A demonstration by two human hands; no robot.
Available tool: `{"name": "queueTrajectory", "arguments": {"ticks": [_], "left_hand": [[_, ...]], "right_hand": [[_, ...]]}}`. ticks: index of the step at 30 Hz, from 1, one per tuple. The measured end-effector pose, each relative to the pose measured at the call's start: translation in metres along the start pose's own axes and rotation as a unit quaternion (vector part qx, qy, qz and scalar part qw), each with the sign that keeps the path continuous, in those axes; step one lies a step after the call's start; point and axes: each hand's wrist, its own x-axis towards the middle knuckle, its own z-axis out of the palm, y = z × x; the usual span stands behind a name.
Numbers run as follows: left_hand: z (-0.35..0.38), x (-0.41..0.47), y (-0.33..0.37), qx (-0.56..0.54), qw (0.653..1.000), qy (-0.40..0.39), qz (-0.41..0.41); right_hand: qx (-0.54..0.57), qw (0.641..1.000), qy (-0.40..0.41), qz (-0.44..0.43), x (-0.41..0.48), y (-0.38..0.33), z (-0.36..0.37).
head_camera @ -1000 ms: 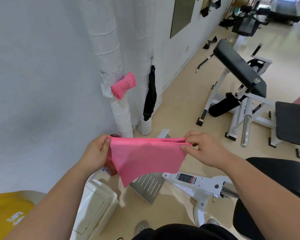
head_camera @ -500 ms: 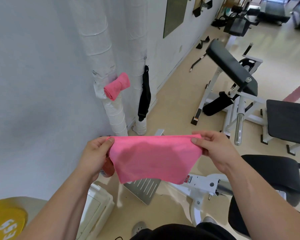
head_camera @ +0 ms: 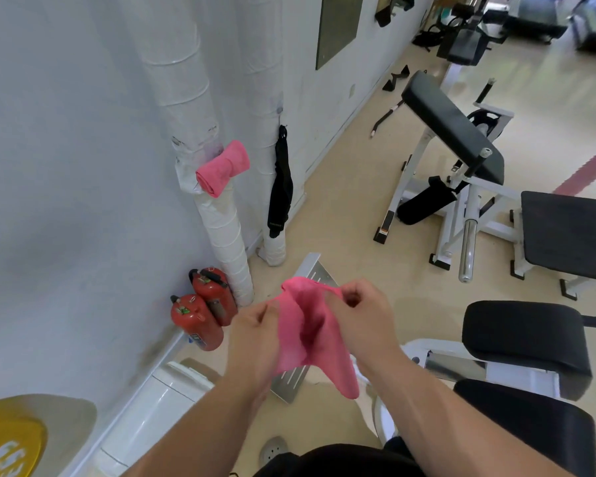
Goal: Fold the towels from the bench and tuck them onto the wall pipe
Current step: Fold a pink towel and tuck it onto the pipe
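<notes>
Far L of L hand, low: yellow flat object (head_camera: 7,442) w/ white chars, cropped and upside down, maybe "55" or "SS", can't confirm. Up-left of L hand: two red fire extinguishers (head_camera: 203,311) on floor at wall; labels too small to read. Above them, white tape-wrapped wall pipe (head_camera: 221,228) w/ one rolled pink towel (head_camera: 222,168) already tucked in. Just R of pipe, a black strap (head_camera: 281,187) hangs; print at its bottom end is illegible.

L hand (head_camera: 255,342): fingers curled on L edge of pink cloth towel (head_camera: 310,335), blurred. R hand (head_camera: 362,318): pinches top R edge. Hands are close together, towel held in air btwn them, bunched, tail sagging below R wrist.

Step, imo: mid-fold on 2nd towel, halves coming together, edges not aligned. Next: square up edges, fold/roll tight, then reach up-left and wedge it at the pipe nr the first.

R of R hand: black padded bench seat (head_camera: 520,335), no readable brand.
</notes>
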Motion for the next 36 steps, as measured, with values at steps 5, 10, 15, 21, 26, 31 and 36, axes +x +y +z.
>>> {"name": "queueTrajectory", "arguments": {"ticks": [5,10,15,21,26,31,36], "left_hand": [[0.022,-0.014,0.009,-0.1,0.994,-0.048,0.018],[0.022,-0.007,0.014,-0.075,0.993,-0.065,0.064],[0.017,-0.007,0.026,-0.088,0.988,-0.097,0.084],[0.0,0.005,0.03,0.026,0.986,-0.091,0.139],[-0.021,0.015,0.043,0.168,0.953,-0.185,0.172],[-0.034,0.016,0.059,0.171,0.945,-0.228,0.158],[-0.044,0.022,0.062,0.168,0.956,-0.186,0.15]], "right_hand": [[-0.012,0.993,-0.078,-0.093,-0.021,-0.011,0.013],[-0.021,0.985,-0.101,-0.137,-0.018,-0.012,0.011],[-0.046,0.96,-0.181,-0.207,-0.015,-0.018,0.005],[-0.085,0.966,-0.101,-0.223,0.004,-0.018,-0.002],[-0.219,0.892,-0.247,-0.309,0.027,-0.026,-0.026],[-0.28,0.853,-0.324,-0.298,0.044,-0.028,-0.034],[-0.071,0.927,-0.331,-0.159,0.048,-0.028,-0.046]]}}
